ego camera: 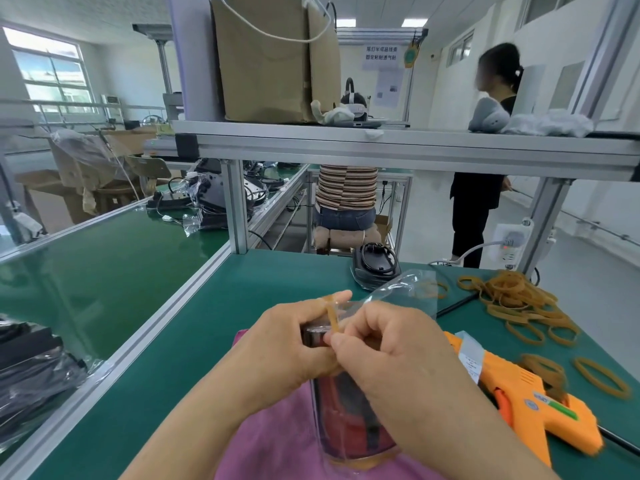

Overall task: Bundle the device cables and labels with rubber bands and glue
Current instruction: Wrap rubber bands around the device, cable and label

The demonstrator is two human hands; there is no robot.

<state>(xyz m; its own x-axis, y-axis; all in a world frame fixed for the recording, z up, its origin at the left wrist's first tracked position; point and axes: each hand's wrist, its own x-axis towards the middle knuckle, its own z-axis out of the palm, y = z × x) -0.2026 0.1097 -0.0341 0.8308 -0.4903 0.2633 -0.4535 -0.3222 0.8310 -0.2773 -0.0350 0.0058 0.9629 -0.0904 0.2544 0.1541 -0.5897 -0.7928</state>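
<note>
A dark red and black device (349, 420) in a clear plastic bag stands between my hands, close to my body. My left hand (291, 344) grips its top end, with a tan rubber band (333, 317) looped over a raised fingertip. My right hand (391, 344) pinches the lower part of that band against the bag. The bag's loose top (405, 289) sticks out beyond my fingers. An orange glue gun (530, 407) lies on the green table (214, 327) to the right. A heap of rubber bands (516, 296) sits at the far right.
Another bagged black device with a coiled cable (375, 268) lies at the table's back. Black bagged items (31, 368) are stacked at the left. An aluminium frame post (237, 206) and shelf (381, 143) stand behind. Two people are beyond the table. A power strip (510, 242) hangs on the right post.
</note>
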